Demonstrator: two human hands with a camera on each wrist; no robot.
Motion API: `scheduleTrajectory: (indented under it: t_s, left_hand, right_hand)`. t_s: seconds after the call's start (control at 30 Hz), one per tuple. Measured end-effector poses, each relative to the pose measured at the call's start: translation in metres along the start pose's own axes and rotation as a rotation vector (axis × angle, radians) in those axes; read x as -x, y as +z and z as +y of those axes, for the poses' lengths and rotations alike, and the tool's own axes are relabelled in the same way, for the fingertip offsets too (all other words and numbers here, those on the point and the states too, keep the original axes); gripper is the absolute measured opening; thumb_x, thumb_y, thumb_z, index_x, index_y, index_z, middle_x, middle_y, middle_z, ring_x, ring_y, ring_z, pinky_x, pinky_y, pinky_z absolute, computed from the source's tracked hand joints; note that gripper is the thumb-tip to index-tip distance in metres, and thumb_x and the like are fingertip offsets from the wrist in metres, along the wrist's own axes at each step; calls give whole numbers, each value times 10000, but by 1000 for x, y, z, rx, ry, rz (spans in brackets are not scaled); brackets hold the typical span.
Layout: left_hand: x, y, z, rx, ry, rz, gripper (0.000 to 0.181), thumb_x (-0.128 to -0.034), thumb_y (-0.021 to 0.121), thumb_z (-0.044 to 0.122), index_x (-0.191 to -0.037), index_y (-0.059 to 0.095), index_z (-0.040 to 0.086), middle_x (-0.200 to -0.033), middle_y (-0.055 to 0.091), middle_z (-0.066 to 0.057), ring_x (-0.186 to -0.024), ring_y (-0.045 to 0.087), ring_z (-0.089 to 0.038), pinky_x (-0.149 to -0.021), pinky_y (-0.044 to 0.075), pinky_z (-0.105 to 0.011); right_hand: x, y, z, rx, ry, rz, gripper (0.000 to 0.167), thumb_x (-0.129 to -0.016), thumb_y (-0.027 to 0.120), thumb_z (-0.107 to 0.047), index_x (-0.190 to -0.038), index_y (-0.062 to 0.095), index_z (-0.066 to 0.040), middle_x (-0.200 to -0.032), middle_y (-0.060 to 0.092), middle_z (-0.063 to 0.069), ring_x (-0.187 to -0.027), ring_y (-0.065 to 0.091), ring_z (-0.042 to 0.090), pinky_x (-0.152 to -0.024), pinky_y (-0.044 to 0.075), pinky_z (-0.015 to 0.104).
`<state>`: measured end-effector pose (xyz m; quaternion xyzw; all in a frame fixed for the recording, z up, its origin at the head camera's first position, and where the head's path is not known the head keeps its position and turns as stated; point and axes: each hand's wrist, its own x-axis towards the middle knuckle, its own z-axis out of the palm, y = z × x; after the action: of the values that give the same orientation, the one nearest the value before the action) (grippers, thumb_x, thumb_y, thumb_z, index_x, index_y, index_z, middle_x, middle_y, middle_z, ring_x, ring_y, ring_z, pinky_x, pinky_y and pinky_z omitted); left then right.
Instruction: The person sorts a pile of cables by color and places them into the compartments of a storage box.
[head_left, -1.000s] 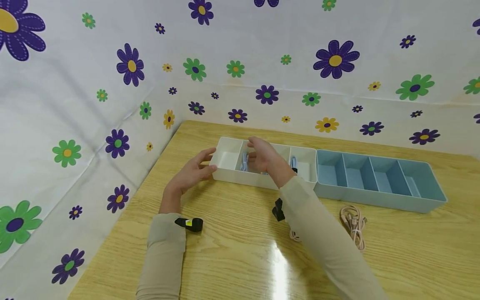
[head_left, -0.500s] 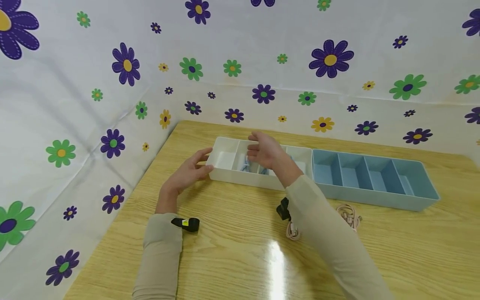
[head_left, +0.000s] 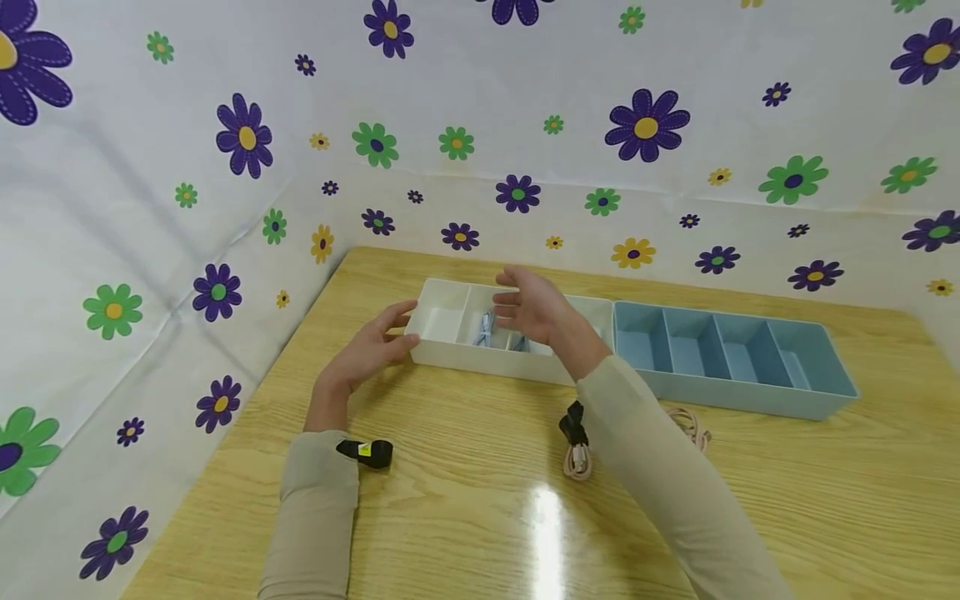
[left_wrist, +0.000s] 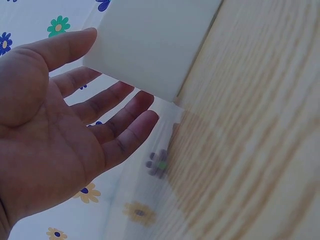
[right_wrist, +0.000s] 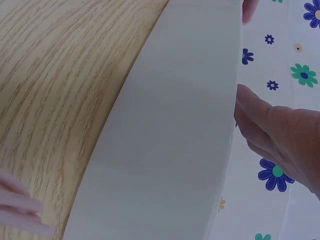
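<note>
A long white divided box [head_left: 480, 359] lies on the wooden table. Its left end is by my left hand [head_left: 365, 354], whose thumb and spread fingers rest around the corner. In the left wrist view, the left hand [left_wrist: 65, 132] has loosely extended fingers at the white box end [left_wrist: 150, 45]. Above the box's middle compartments hovers my right hand [head_left: 534, 307], fingers extended, holding nothing visible. One bundled light-blue cable [head_left: 485, 328] lies in the second compartment, and part of another blue cable [head_left: 520, 342] shows beyond the divider. The right hand and forearm hide the compartments further right.
A blue divided box [head_left: 750, 394] adjoins the white one on the right. Two bundled pink cables lie in front: one pink cable [head_left: 577, 461] by the right wrist, another pink cable [head_left: 688, 425] partly behind the sleeve. Flower-patterned sheets [head_left: 450, 75] border the table's back and left.
My right hand has risen slightly from the white box's compartments, leaving more of the cables there visible. The left hand stays at the left end. The whole view has shifted slightly.
</note>
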<state>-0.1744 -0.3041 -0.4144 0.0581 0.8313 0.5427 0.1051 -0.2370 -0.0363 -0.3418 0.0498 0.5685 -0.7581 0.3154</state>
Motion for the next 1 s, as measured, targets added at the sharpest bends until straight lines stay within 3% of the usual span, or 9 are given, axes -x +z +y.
scheduleTrajectory:
  t_s: [0.67, 0.8, 1.0]
  left_hand:
    - [0, 4, 0, 3, -10, 6, 656, -1024, 564, 288, -1587, 233, 220, -1532, 333, -199, -1343, 429, -422, -1039, 415, -576]
    - [0, 4, 1, 4, -21, 9, 654, -1024, 563, 293, -1586, 234, 228, -1535, 330, -191, -1346, 426, -417, -1039, 417, -574]
    - [0, 4, 3, 2, -26, 10, 661, -1023, 564, 295, -1588, 227, 227, -1541, 322, -192, -1355, 418, -421, -1041, 416, -574]
  right_hand:
    - [13, -10, 2, 47, -31, -23, 528, -1084, 364, -317, -1525, 331, -28, -1542, 312, 233, -1429, 319, 385, -1154, 312, 466]
    - [19, -6, 4, 238, -102, -42, 550, -1080, 382, -314, -1548, 286, -43, -1582, 276, 200, -1459, 275, 367, -1170, 281, 466]
    - [32, 3, 12, 813, -345, -67, 571, -1083, 350, -345, -1574, 244, -73, -1632, 221, 110, -1504, 190, 286, -1196, 211, 471]
